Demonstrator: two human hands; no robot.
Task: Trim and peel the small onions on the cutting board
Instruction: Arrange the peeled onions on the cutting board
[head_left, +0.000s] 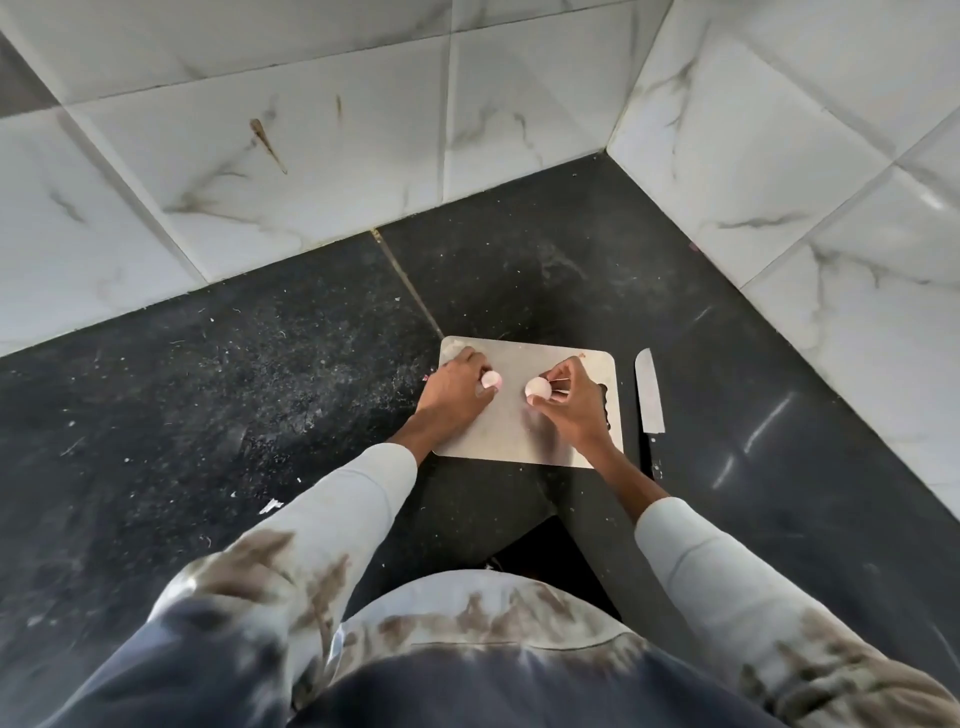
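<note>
Cutting board (524, 436) (far corner hand-hidden (457, 387))

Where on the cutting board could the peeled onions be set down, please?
Bare patches: the board's near strip between the wrists, and its far middle between the hands. Crowded: left hand gripping one onion, right hand pinching another. The knife lies off-board, right.
</note>
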